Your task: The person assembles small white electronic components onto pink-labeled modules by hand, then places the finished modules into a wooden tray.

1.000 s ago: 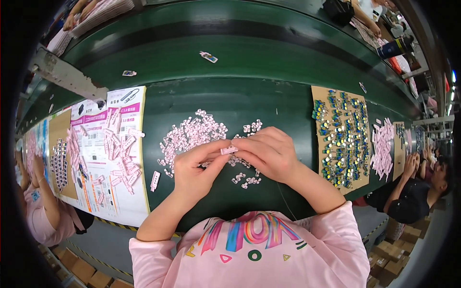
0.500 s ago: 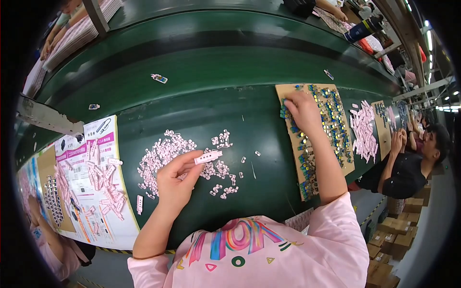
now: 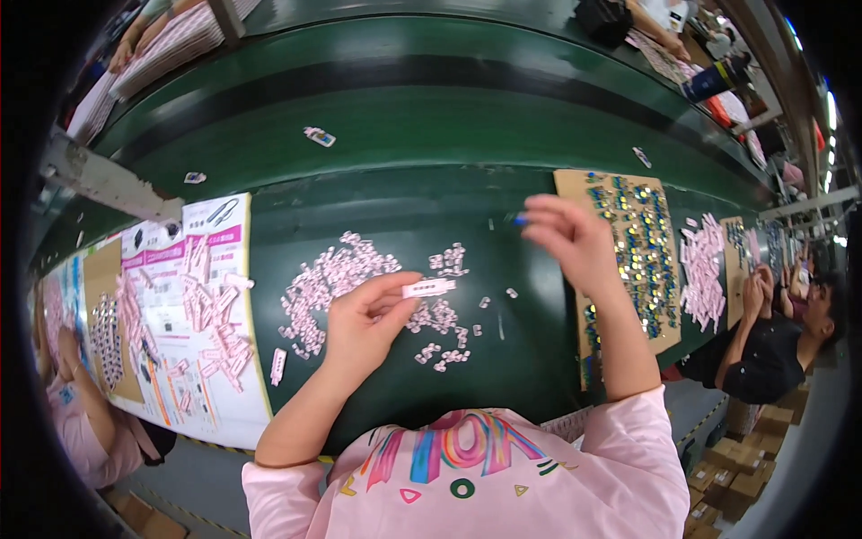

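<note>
Pink casings [image 3: 212, 304] on lettered sheet [image 3: 229, 418]

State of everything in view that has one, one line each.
Left hand: closed on a pink case.
Held pink case: pinched between thumb and fingers.
Right hand: closed on a blue part.
Blue part: at the fingertips, off the cardboard.
Cardboard: flat, bearing rows of small parts.
Small pink pieces: loose, heaped and scattered.
Lone pink case: lying beside the printed sheet.

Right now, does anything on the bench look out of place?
One pink casing lies alone on the green surface, just off the printed sheet where similar casings are heaped. Damage can't be judged at this size.
</note>
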Demonstrator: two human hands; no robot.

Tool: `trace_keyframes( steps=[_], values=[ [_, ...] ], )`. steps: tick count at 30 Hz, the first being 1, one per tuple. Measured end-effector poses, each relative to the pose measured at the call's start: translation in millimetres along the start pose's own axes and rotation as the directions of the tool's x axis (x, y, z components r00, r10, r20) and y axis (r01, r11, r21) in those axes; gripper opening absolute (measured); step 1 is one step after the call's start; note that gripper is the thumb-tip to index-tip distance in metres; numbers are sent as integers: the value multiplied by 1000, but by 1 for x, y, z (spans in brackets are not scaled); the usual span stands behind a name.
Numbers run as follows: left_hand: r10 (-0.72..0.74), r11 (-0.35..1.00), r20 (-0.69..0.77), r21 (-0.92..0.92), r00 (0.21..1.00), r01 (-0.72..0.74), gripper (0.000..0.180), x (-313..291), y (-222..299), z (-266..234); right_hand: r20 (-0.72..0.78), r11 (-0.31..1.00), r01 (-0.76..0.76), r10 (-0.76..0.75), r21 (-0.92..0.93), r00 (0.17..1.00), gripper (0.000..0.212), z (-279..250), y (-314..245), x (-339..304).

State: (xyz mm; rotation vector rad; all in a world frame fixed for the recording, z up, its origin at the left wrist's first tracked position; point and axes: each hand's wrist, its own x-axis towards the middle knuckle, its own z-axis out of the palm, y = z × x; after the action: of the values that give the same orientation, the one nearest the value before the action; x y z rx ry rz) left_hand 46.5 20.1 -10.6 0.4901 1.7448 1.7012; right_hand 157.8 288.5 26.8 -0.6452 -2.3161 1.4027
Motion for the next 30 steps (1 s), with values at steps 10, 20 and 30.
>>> trace_keyframes(
  steps=[10, 20, 30],
  values=[
    [-78, 995, 58, -57, 995, 81, 33, 3, 2, 2, 246, 876, 482, -473, 28, 846, 21, 73, -10, -24],
    [-72, 946, 12, -315, 997, 72, 26, 3, -8, 1, 221, 658, 677, -643, -330, 733, 21, 85, -2, -25],
    [-73, 988, -39, -139, 997, 67, 22, 20, -16, -6, 347, 984, -25, -38, 176, 937, 19, 100, -2, -17]
  ],
)
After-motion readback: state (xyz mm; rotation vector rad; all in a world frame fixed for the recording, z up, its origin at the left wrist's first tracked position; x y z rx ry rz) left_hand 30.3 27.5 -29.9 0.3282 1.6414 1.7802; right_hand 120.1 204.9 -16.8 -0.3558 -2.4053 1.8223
